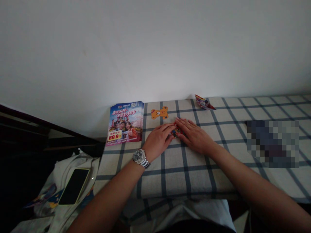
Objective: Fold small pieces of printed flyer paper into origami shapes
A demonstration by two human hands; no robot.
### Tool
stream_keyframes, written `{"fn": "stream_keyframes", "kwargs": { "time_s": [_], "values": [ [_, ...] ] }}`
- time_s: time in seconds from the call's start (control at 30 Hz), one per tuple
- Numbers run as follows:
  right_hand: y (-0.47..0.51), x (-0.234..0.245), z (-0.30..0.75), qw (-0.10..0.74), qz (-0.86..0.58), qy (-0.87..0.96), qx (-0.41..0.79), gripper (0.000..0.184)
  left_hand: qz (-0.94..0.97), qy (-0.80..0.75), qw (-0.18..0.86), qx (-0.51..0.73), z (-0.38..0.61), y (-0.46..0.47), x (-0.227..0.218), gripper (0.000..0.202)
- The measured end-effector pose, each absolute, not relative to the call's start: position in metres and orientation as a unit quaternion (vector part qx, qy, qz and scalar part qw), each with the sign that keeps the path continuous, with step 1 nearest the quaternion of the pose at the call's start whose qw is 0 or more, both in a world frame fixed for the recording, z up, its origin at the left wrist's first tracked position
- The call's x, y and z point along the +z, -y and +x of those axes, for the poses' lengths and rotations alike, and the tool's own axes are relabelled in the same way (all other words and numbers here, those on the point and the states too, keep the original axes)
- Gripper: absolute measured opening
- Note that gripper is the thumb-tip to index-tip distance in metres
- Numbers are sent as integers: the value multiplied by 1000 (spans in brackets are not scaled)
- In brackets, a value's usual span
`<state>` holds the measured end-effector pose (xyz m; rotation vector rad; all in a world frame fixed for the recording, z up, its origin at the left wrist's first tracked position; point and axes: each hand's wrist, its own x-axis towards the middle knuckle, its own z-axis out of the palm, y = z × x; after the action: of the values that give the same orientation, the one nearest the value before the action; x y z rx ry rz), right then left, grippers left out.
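Note:
Both my hands rest on a checked tablecloth (pixel 175 168) near the far wall. My left hand (pixel 157 140), with a metal watch on its wrist, lies flat with fingers stretched toward a small colourful folded paper (pixel 176 132). My right hand (pixel 194 136) lies flat too, its fingers pressing on the same paper from the right. The paper is mostly hidden between the two hands. Neither hand is curled around anything.
A stack of colourful flyers (pixel 124 123) lies at the table's far left corner. An orange bear print (pixel 159 113) marks the cloth, and a folded paper shape (pixel 204 102) sits by the wall. A phone (pixel 73 186) lies on cloth at lower left.

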<state>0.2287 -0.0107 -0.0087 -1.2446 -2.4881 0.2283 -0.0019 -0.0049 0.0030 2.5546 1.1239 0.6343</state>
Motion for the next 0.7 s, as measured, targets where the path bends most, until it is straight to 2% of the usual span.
{"fn": "stream_keyframes", "kwargs": {
  "time_s": [0.3,0.7],
  "values": [
    [10,-12,232,164,-447,877,62,57,883,-393,134,218,-2,5,3,42],
    [7,-13,245,145,-524,838,42,62,875,-406,145,220,0,6,6,34]
  ]
}}
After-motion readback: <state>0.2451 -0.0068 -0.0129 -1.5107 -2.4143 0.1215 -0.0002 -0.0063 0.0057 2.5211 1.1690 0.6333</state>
